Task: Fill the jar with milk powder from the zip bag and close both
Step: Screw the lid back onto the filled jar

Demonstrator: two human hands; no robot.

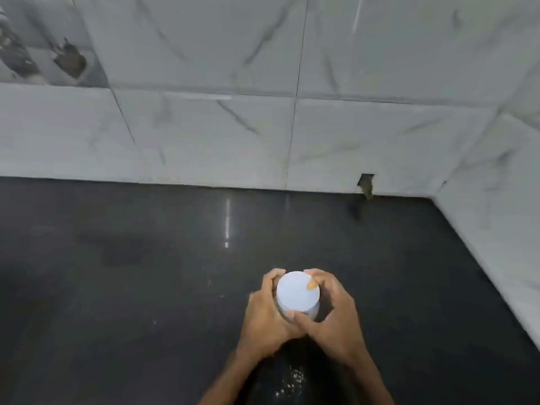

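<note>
A small jar point(297, 293) with a pale white-blue lid stands on the dark countertop point(146, 287), seen from above. My left hand point(268, 314) wraps its left side, fingers curled over the far rim. From the right, my right hand point(333, 311) grips it, thumb crossing in front and a fingertip resting on the lid. The jar's body is mostly hidden by both hands. No zip bag is in view.
White marble-look wall tiles point(233, 127) rise behind the counter and along the right side. A chipped hole point(365, 185) sits at the base of the back wall. Scattered white specks point(292, 381) lie on the counter between my forearms.
</note>
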